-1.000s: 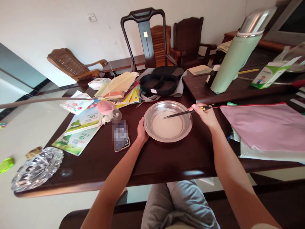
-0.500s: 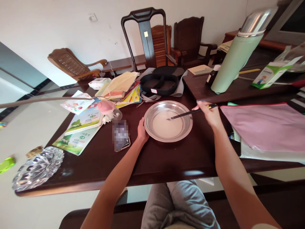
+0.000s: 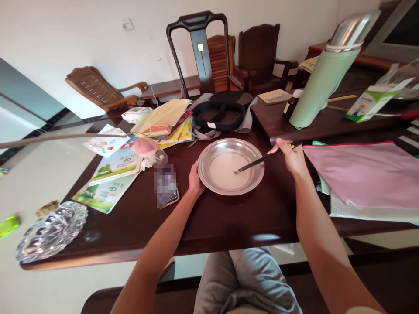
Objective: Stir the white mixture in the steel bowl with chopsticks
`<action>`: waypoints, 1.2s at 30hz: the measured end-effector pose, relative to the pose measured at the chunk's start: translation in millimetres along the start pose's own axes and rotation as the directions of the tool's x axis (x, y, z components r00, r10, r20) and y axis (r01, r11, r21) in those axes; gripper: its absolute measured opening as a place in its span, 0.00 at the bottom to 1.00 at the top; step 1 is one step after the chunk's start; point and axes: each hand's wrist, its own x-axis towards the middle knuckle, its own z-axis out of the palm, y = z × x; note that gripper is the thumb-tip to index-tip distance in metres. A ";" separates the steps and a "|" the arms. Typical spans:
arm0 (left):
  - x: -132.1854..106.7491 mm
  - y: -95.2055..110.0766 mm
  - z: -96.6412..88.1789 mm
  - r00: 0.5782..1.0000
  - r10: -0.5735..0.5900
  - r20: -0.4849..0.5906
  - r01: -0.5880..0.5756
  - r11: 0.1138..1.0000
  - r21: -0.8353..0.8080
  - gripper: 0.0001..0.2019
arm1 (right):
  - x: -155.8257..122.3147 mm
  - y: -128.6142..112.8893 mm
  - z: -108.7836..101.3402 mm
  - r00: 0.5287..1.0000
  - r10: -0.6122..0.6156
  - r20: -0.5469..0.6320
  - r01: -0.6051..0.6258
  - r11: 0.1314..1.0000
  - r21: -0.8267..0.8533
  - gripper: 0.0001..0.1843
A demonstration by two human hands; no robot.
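Observation:
A round steel basin (image 3: 209, 150) holding a pale white liquid sits in the middle of the dark wooden table (image 3: 229, 218). My left hand (image 3: 195, 179) grips the basin's near left rim. My right hand (image 3: 292, 155) is closed on a pair of dark chopsticks (image 3: 262, 160) at the basin's right side. Their tips dip into the white liquid near the basin's centre right.
A phone (image 3: 166, 187) lies left of the basin, with books (image 3: 113, 172) and a pink toy (image 3: 146, 147) beyond it. A black divided tray (image 3: 218, 116) sits behind the basin. A green thermos (image 3: 324, 78) and pink pouch (image 3: 363, 174) are on the right. A glass ashtray (image 3: 50, 231) is at far left.
The chopstick tips have swept from the basin's upper middle toward its right and nearer side. My right hand moved slightly right. My left hand stayed on the rim.

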 end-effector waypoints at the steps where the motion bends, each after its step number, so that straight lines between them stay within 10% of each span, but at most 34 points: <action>1: 0.0 0.0 0.1 1.000 0.001 -0.003 -0.001 1.000 0.000 0.15 | -0.8 -0.8 1.0 0.999 0.005 0.042 -0.005 1.000 -0.001 0.31; 5: -0.4 0.1 0.8 1.000 0.007 0.002 -0.007 1.000 -0.003 0.16 | -3.7 -4.8 7.8 0.977 0.003 0.212 0.006 0.999 -0.038 0.29; 11: -1.0 0.4 1.4 0.999 0.022 -0.025 -0.022 1.000 0.011 0.16 | 0.9 2.1 -3.0 0.999 -0.020 -0.038 0.020 1.000 -0.009 0.30; 17: -2.2 1.6 1.7 1.000 0.000 -0.009 0.000 1.000 -0.010 0.15 | -4.1 -5.1 7.3 0.978 -0.011 0.209 0.020 0.999 -0.042 0.29; 24: 0.6 0.1 -1.0 0.999 -0.003 0.034 0.003 1.000 -0.017 0.17 | 1.0 2.4 -2.3 0.999 -0.034 -0.042 0.033 0.999 -0.008 0.31; 30: -1.0 1.4 1.5 1.000 0.005 0.005 -0.005 1.000 -0.016 0.16 | -4.1 -6.2 9.1 0.972 0.003 0.235 0.004 1.000 -0.030 0.29; 36: -4.2 3.1 2.7 1.000 0.001 0.001 -0.001 1.000 -0.020 0.15 | 0.1 -1.2 -1.4 0.999 -0.005 -0.037 0.004 1.000 -0.009 0.31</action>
